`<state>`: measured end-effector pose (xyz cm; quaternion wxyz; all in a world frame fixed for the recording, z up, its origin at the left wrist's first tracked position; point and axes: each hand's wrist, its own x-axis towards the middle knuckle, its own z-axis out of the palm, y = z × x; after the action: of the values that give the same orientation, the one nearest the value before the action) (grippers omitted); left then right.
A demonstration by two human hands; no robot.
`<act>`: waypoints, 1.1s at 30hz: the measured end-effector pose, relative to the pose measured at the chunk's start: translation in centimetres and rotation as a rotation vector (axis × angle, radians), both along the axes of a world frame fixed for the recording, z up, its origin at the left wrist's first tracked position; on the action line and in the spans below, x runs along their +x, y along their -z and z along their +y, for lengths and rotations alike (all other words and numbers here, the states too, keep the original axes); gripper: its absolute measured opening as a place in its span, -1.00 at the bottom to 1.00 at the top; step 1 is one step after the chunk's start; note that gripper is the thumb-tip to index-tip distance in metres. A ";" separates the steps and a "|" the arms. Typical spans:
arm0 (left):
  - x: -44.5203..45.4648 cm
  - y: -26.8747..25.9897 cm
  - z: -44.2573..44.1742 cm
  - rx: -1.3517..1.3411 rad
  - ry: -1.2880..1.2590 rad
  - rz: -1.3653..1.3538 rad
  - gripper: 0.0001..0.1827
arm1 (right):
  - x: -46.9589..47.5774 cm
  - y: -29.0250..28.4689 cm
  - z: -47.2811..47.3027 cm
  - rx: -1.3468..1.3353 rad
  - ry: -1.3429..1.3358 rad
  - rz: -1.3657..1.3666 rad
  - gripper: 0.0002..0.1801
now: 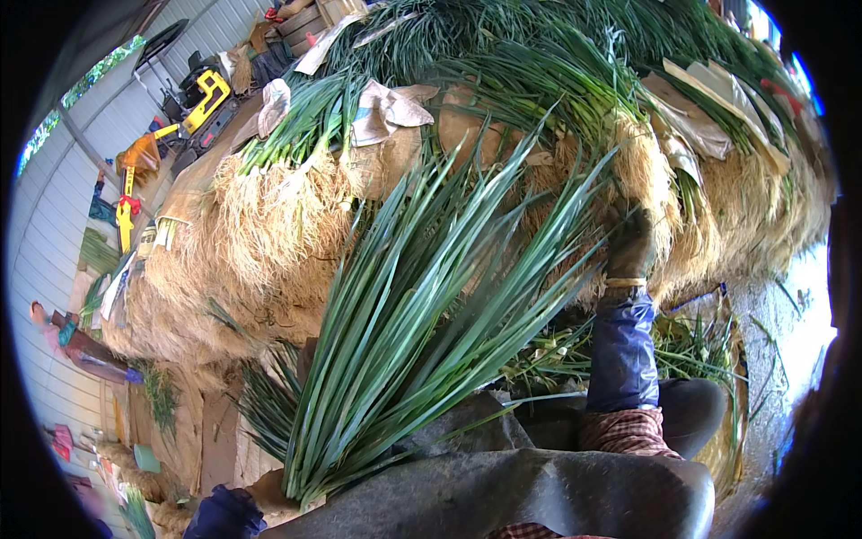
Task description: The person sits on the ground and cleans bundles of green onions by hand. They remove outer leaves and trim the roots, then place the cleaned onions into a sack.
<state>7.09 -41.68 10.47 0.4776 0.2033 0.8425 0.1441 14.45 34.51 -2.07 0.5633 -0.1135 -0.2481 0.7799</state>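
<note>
A large bundle of long green leafy stalks (417, 303) fans upward across the middle of the view. Its narrow lower end is at my left hand (273, 490), which is closed around it at the bottom left; the fingers are partly hidden. My right hand (630, 236), dark-gloved, is raised at the hanging pale roots (636, 155) of a heap of green plants on the right. Leaves and roots cover its fingers, so its grip is unclear. To the left, more rooted plants (289, 202) lie on the stack, roots towards me.
A dark apron (512, 492) covers my lap. Cut green scraps (693, 347) lie at the right, beside wet ground (774, 337). Sacking (394, 158) lies among the plants. A yellow machine (209, 101) stands at the back left; a person (84, 350) is at the far left.
</note>
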 end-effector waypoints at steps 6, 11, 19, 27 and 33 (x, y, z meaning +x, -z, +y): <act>-1.4 1.1 -2.6 0.061 0.013 0.047 -0.37 | 1.3 -3.3 0.2 -0.001 0.365 -0.182 -0.53; -4.1 3.1 -6.4 -0.094 0.168 0.155 -0.35 | 1.5 -10.2 -2.0 0.427 0.688 -0.251 -0.44; -5.7 5.8 -8.1 -0.044 0.120 0.154 -0.33 | -5.7 -13.9 -7.6 1.142 0.024 -0.665 -0.62; -6.1 6.8 -7.8 -0.048 0.158 0.157 -0.24 | -10.5 -11.7 -5.1 1.140 -0.005 -1.091 -0.61; -6.6 4.5 -4.5 0.044 0.193 0.071 -0.13 | -16.8 -16.8 -6.6 1.039 -0.270 -0.442 -0.61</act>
<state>0.50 -46.18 6.00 0.4547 0.2991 0.8319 0.1087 -2.34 27.88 14.68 0.3756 0.0503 -0.7224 0.5784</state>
